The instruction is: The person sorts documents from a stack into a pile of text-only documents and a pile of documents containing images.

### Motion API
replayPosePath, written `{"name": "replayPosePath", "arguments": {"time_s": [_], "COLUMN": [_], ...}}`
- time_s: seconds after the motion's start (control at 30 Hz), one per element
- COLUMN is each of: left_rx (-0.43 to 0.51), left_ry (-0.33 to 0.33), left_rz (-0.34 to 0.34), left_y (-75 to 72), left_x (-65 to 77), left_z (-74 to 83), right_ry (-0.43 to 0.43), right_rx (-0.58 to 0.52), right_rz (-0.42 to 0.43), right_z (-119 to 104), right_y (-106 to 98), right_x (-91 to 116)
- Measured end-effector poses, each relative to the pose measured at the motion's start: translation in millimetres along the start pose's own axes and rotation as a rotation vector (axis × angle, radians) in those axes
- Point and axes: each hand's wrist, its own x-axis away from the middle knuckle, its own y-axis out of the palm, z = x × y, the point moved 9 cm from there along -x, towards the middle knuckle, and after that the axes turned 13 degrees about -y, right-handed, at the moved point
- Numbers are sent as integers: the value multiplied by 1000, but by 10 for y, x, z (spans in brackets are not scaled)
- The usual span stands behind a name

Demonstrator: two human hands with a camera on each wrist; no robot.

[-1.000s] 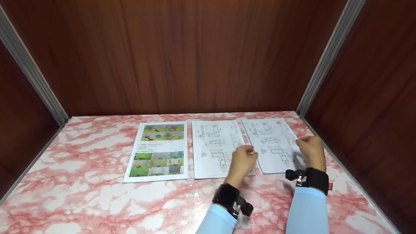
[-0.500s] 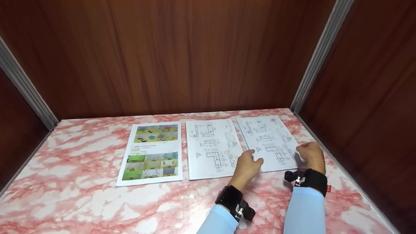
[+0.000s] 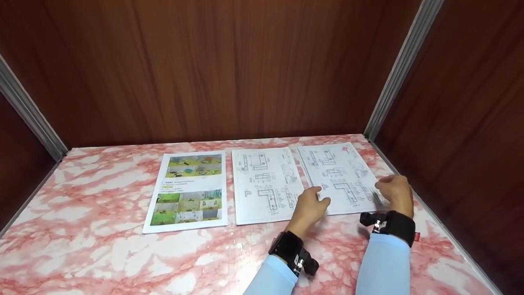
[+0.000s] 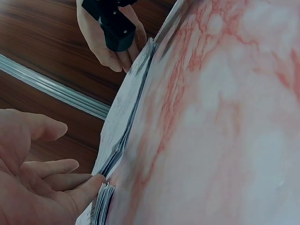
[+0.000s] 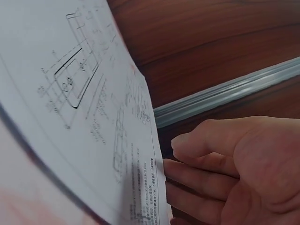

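A stack of paper sheets printed with technical drawings (image 3: 337,164) lies on the right of the table, a red mark in its far corner. My left hand (image 3: 309,208) is at its near left side, thumb and fingers spread. In the left wrist view those fingers (image 4: 70,183) touch the stack edges where the right stack meets the middle stack (image 3: 256,209). My right hand (image 3: 397,194) is at the right stack's right edge. Its fingers (image 5: 194,180), loosely bent in the right wrist view, lie against that edge, and the thumb stays off the paper.
Further left lies a stack with colour photos on its top sheet (image 3: 192,184). The table (image 3: 102,213) has a red-and-white marbled top. Brown wood-grain panels (image 3: 204,73) with metal corner rails (image 3: 403,73) stand behind and at both sides.
My left hand's thumb and fingers have spread apart from a more closed pose. My right hand has stayed by the right stack's edge. The head view has shifted slightly.
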Motion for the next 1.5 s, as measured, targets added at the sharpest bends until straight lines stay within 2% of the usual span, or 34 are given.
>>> {"name": "replayPosePath", "arguments": {"time_s": [0.13,0.4,0.53,0.67,0.77,1.07,1.27,1.4,1.5], "left_rx": [-9,1,13,25,29,63,70,86,107], "left_ry": [-4,1,8,8,1,-9,-8,-10,-19], "left_rz": [-8,-26,-44,-54,-61,-58,-50,-54,-60], "left_y": [11,8,23,34,42,30,18,11,6], "left_x": [7,31,29,19,18,12,-4,-13,-15], "left_z": [7,31,32,15,5,-11,-15,-17,-36], "right_ry": [15,9,-15,3,38,76,80,69,91], "right_rx": [-9,-116,-101,-113,-121,-165,-110,-97,-204], "right_rz": [21,94,126,142,103,-109,-165,-165,-159], "right_z": [10,-35,-48,-35,5,70,73,82,99], "right_y": [-34,-100,-178,-221,-191,52,66,63,91], "right_x": [5,-10,-24,-26,-20,25,43,40,45]}}
